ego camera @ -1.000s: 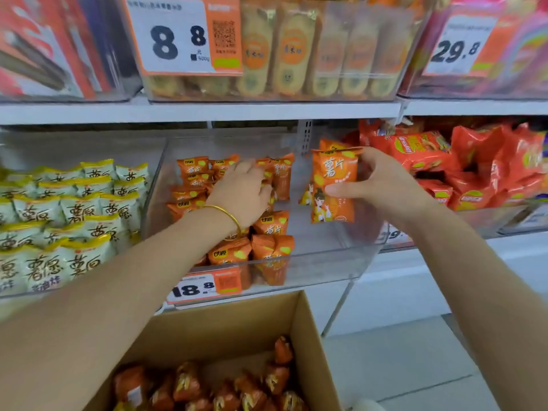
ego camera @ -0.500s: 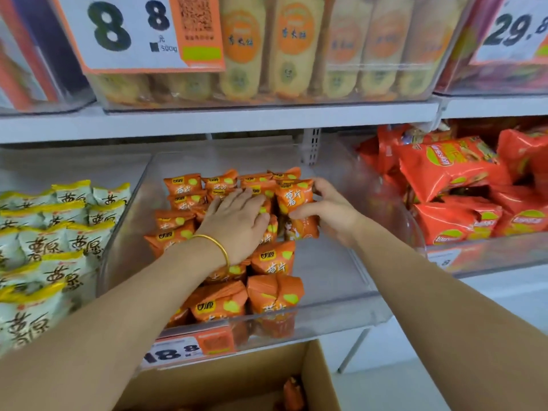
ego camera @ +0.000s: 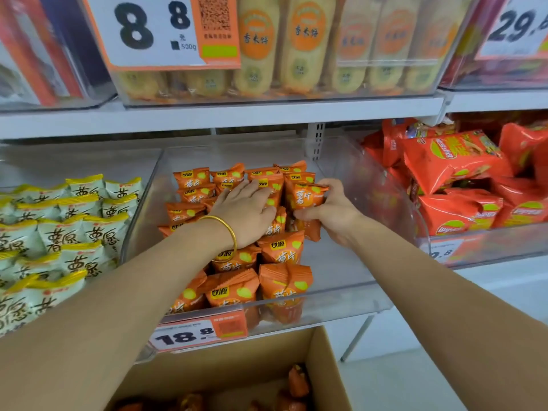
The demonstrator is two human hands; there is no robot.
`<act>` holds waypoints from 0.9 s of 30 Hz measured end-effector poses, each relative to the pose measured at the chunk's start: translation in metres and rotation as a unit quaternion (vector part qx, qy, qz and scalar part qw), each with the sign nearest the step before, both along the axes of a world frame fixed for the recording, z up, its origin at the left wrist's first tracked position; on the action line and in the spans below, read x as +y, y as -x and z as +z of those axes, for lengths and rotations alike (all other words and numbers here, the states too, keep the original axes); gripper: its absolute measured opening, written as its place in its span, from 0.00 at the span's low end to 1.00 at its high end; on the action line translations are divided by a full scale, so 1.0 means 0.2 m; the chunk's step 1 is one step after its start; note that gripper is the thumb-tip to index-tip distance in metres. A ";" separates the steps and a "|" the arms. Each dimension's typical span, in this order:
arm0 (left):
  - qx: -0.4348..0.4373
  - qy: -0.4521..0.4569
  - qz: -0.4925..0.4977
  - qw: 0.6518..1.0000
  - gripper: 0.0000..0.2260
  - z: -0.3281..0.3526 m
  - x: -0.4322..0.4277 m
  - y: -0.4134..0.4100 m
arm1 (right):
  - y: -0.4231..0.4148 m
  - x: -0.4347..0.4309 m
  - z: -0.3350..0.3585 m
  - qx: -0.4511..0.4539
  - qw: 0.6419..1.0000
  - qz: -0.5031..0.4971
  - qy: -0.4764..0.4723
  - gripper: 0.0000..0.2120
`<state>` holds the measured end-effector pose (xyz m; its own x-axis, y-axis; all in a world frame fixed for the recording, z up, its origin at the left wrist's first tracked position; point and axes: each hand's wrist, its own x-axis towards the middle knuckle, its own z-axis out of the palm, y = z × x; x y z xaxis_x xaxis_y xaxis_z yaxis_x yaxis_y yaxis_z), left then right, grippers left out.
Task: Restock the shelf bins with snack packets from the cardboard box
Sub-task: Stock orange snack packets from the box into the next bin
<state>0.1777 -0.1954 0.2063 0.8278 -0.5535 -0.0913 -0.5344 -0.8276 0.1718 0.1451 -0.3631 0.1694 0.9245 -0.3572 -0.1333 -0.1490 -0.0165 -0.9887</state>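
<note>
Currently I log: right hand (ego camera: 333,216) pinches an orange packet (ego camera: 305,195), upright, at the right edge of the stack (ego camera: 234,264) in the clear bin (ego camera: 350,271); left hand (ego camera: 246,216), fingers straight, presses the stack beside it.

Box (ego camera: 231,369) below bin (ego camera: 341,280) of packets (ego camera: 234,289)

upper price tag (ego camera: 154,31): 8 8, 500g; bin price tag (ego camera: 184,336): 18.8; red packets (ego camera: 459,215): Lay's; orange packets (ego camera: 281,250): 甘源
</note>
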 end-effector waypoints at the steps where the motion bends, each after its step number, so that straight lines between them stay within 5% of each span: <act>1: 0.001 -0.006 0.000 1.000 0.23 0.00 0.00 0.00 | 0.00 0.01 0.00 0.001 1.000 0.011 0.022 0.32; 6: 0.005 -0.010 0.002 1.000 0.23 0.00 -0.01 0.00 | 0.01 0.03 -0.01 0.026 0.990 0.008 0.137 0.32; 11: 0.000 -0.015 -0.004 1.000 0.24 0.00 0.01 0.01 | 0.00 0.07 0.01 0.076 0.993 -0.007 0.086 0.38; 19: 0.003 -0.040 -0.011 0.999 0.25 0.00 0.01 0.01 | 0.01 0.09 0.03 0.091 0.984 0.024 0.152 0.34; 27: -0.043 0.054 -0.021 0.997 0.24 0.11 0.10 0.11 | 0.13 0.06 0.11 0.102 0.972 0.034 0.210 0.39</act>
